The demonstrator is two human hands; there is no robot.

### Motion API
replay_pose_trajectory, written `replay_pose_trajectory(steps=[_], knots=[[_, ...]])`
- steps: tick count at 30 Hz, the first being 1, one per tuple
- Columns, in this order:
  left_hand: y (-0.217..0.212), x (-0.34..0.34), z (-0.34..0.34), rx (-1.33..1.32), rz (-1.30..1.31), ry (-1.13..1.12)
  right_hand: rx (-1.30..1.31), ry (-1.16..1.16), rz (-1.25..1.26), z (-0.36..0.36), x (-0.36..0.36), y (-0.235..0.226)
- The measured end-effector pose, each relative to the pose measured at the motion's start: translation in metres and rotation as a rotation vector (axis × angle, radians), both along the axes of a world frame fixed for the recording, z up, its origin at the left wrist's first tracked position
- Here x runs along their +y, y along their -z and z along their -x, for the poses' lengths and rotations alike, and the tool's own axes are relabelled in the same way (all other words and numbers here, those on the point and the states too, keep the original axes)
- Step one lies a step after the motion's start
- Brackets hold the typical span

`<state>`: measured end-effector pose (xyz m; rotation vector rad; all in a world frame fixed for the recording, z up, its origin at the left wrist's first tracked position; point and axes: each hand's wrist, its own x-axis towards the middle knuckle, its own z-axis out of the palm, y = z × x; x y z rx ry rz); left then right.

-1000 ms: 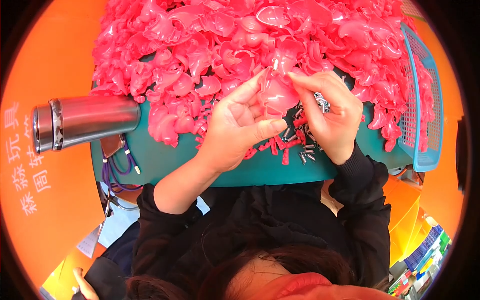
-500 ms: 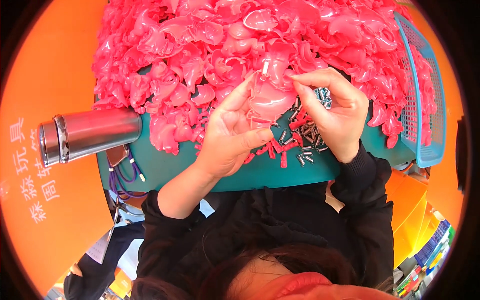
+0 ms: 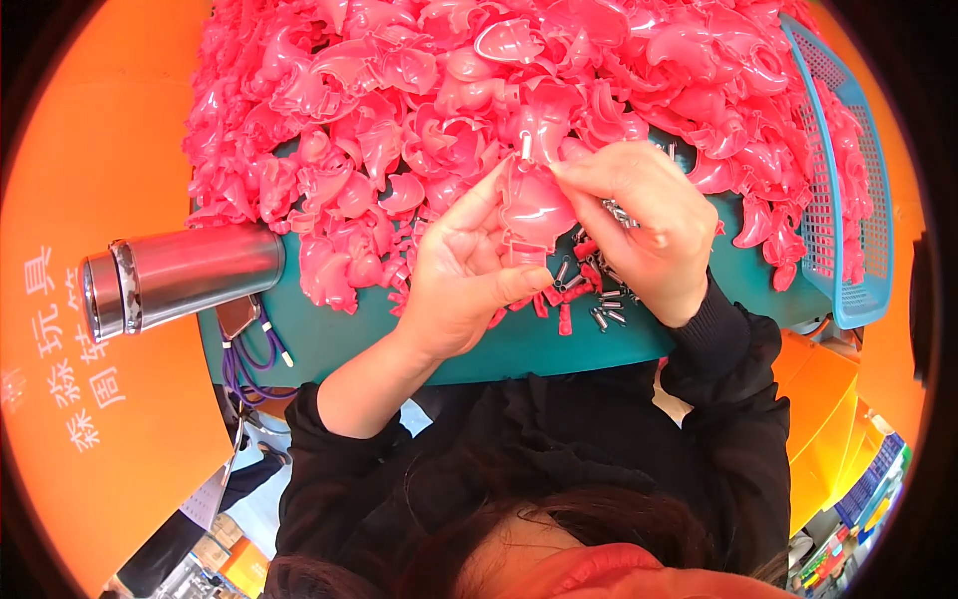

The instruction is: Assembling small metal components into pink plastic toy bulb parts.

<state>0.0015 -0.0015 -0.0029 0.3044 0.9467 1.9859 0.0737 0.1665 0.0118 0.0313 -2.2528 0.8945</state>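
My left hand (image 3: 461, 265) is closed round the side of a glossy pink plastic shell (image 3: 537, 210), thumb across its lower end and fingers along its left edge. The shell is hollow and curved, narrowing toward the bottom. At its upper end stands a small shiny metal cylinder (image 3: 526, 145). Thumb and forefinger of my right hand (image 3: 644, 230) are pinched together at the shell's upper right edge; what lies between those fingertips is hidden. Below my right hand, loose metal cylinders (image 3: 611, 307) and small pink plastic bits (image 3: 565, 319) lie on the green tabletop (image 3: 449, 361).
A large heap of pink plastic shells (image 3: 379, 130) covers the far side of the table. On the right stands a blue mesh basket (image 3: 833, 190) with more pink pieces. A steel flask (image 3: 195, 280) lies at the left, beside a purple cord (image 3: 244, 364).
My right hand has moved left and turned, its pinched fingertips now against the shell's edge. The shell has tilted slightly in my left hand, which has hardly moved.
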Motion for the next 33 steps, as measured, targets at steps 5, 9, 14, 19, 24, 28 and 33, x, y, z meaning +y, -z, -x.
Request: replay_pose_trajectory(steps=[5, 9, 14, 19, 24, 28, 33], knots=[[0.002, 0.001, -0.002, 0.084, -0.015, 0.019, -0.026, -0.063, 0.044, -0.001, 0.001, 0.005], [0.002, 0.002, 0.0, 0.073, 0.034, -0.071, -0.089, -0.122, 0.007, -0.004, 0.0, -0.001], [-0.004, 0.002, 0.0, 0.061, 0.012, -0.053, -0.108, -0.213, 0.021, -0.001, 0.009, 0.001], [-0.009, 0.004, 0.005, -0.059, 0.011, -0.049, -0.226, -0.203, 0.191, 0.0, 0.008, 0.004], [-0.007, 0.0, 0.005, 0.052, 0.014, -0.037, -0.169, -0.151, 0.039, -0.003, 0.0, 0.004], [-0.002, -0.002, 0.003, 0.182, 0.022, -0.07, -0.108, -0.123, -0.128, -0.004, -0.003, 0.007], [-0.012, -0.002, 0.006, 0.158, -0.054, -0.035, -0.09, -0.111, -0.261, -0.002, 0.006, -0.008]])
